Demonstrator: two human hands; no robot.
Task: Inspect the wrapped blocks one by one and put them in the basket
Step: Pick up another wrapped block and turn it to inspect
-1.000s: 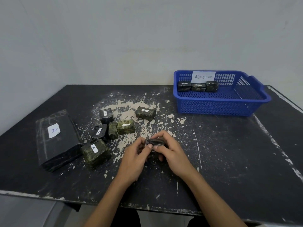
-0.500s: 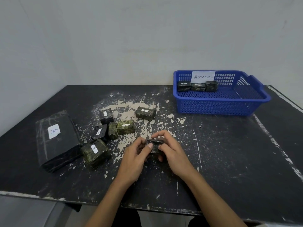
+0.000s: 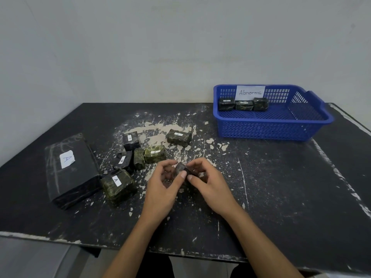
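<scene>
A small dark wrapped block (image 3: pixel 181 169) is held just above the table's middle, pinched between my left hand (image 3: pixel 162 189) and my right hand (image 3: pixel 208 184); the fingers hide most of it. Several more wrapped blocks with white labels lie to the left: one far (image 3: pixel 178 137), one greenish (image 3: pixel 154 153), a black one (image 3: pixel 131 140), another black one (image 3: pixel 123 160) and a larger green one (image 3: pixel 118 184). The blue basket (image 3: pixel 271 129) labelled "Abnormal" stands at the back right. Three wrapped blocks (image 3: pixel 243 104) sit along its far wall.
A large black wrapped slab (image 3: pixel 70 169) marked "A" lies at the left of the black, paint-chipped table (image 3: pixel 281 187). A pale wall runs behind the table. The table's front edge is close to my forearms.
Both hands have turned the small block between them, and it now stands more on end. My left fingers have spread apart. Nothing else has moved.
</scene>
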